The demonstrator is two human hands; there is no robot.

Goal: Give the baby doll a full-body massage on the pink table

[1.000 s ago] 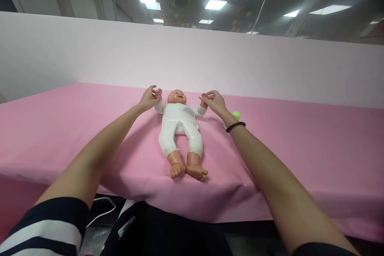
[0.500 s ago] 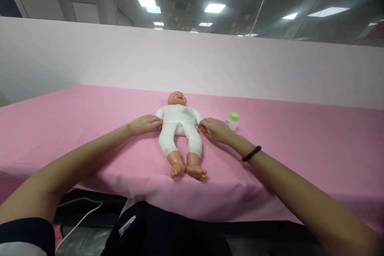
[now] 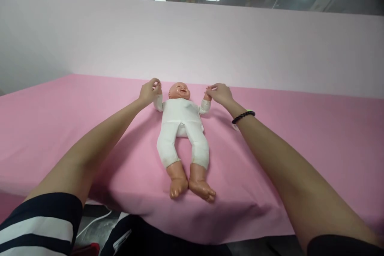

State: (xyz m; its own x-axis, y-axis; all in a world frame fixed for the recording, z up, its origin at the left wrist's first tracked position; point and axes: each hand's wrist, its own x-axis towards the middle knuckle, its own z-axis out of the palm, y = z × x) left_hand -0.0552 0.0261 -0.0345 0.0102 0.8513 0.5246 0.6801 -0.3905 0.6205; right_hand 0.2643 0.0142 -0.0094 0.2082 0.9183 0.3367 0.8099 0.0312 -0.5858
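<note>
A baby doll (image 3: pixel 182 114) with a white cloth body lies on its back on the pink sheet, head at the far end and bare plastic feet towards me. Both its arms are bent upwards beside its head. My left hand (image 3: pixel 150 91) pinches the doll's hand on the left side. On the right side, my right hand (image 3: pixel 221 93) has its fingers closed on the doll's other hand. The doll's small hands are partly covered by my fingers.
A pink sheet (image 3: pixel 270 144) covers the table, its front edge hanging down near my lap. Behind it stands a white panel (image 3: pixel 192 40). A small bottle with a green cap (image 3: pixel 249 110) is mostly hidden behind my right wrist. A white cable (image 3: pixel 94 221) runs below the table.
Both my hands have moved up and away from me, raising the doll's arms from beside its hips to beside its head. My view has tilted down a little.
</note>
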